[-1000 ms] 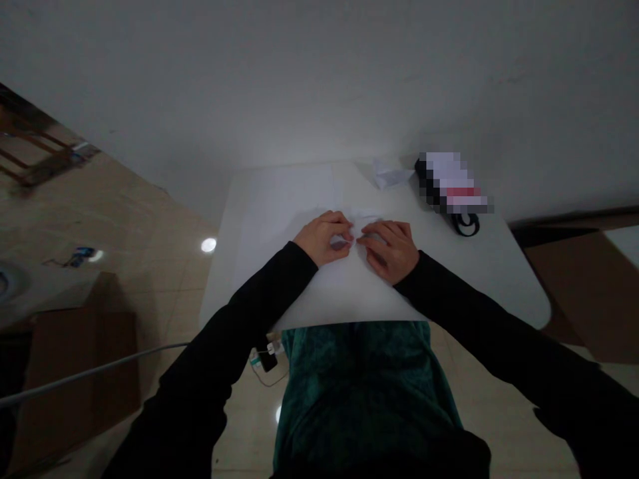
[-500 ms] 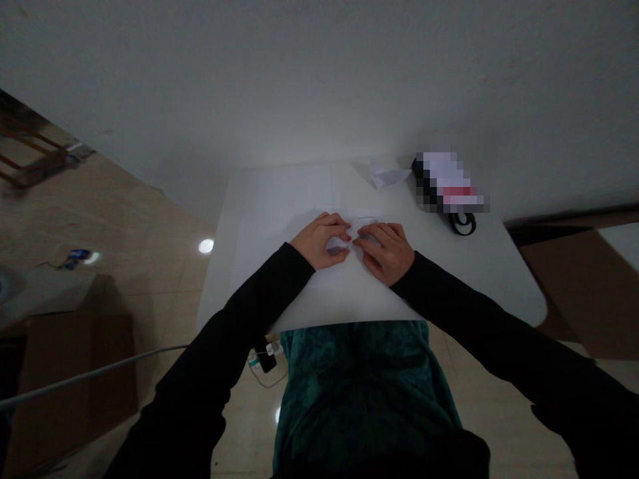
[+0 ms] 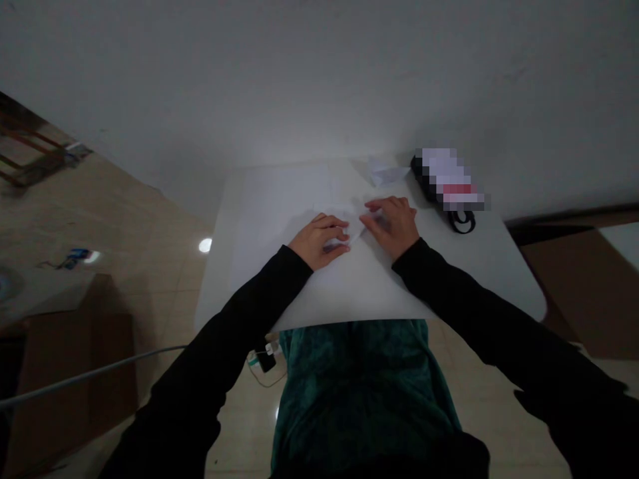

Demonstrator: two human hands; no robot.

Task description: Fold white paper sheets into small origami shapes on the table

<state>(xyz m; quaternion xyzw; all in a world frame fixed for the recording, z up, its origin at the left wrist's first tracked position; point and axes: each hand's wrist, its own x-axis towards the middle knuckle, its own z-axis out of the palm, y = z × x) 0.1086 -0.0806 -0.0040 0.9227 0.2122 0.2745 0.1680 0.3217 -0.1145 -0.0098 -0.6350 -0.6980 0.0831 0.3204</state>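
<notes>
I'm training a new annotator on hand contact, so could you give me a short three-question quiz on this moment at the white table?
1. True or false: the right hand holds a pair of scissors.
2. Multiple choice: the small folded paper lies (A) under the left hand, (B) beyond the right hand, apart from both hands, (C) on the floor.
3. Fill in: both sleeves are ____ in colour.
Key: 1 false; 2 B; 3 black.
</notes>
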